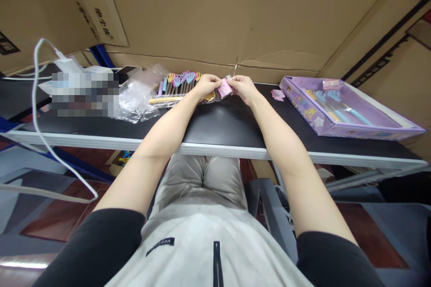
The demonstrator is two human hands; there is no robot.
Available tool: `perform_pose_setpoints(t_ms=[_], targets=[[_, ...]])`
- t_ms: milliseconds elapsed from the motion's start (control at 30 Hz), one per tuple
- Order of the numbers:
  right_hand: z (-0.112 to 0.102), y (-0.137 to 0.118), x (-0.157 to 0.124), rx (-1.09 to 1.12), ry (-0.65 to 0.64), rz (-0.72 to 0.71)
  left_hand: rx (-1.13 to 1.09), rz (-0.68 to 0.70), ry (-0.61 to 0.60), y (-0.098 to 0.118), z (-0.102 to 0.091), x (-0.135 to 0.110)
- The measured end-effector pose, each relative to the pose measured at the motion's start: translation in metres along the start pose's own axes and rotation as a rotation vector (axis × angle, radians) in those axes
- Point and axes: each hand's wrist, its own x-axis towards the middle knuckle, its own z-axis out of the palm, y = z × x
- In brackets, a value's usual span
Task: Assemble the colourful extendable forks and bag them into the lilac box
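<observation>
A long yellow back scratcher (pixel 168 99) in a clear plastic sleeve lies across the black tabletop, its clawed head under my left hand. At the sleeve's end shows a small pink card (pixel 224 88). My left hand (pixel 208 86) is closed, pinching the sleeve by the card's left edge. On the card's other side, my right hand (pixel 244 89) pinches the sleeve's end between thumb and fingers. Just behind lies a row of back scratchers (pixel 183 80) with yellow, pink and blue claw heads and brown or coloured handles.
Clear plastic sleeves (pixel 136 101) are heaped on the left, beside a blurred-out area. Small pink cards (pixel 278 94) lie right of my hands. A purple display box (pixel 314 116) holds several back scratchers. A white cable (pixel 35 89) loops over the table's left edge. Cardboard (pixel 249 18) stands behind.
</observation>
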Motion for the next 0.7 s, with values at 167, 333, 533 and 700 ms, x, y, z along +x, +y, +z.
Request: perform_pose_setpoints(t_ms=[167, 333, 533, 700], targets=[[0.0028, -0.0035, -0.0051, 0.01, 0.0, 0.04, -0.01, -0.01, 0.013, 0.0021, 0.0004, -0.0012], [0.0009, -0.0023, -0.0039, 0.037, -0.024, 0.003, -0.019, 0.005, -0.008, -0.0006, -0.0005, 0.0003], [0.001, -0.0006, -0.0023, 0.029, -0.022, -0.017, -0.014, 0.002, -0.04, -0.0004, -0.001, 0.0002], [0.0023, 0.0022, 0.0016, -0.001, 0.01, -0.033, 0.071, 0.076, -0.064, 0.0013, -0.0036, 0.0]])
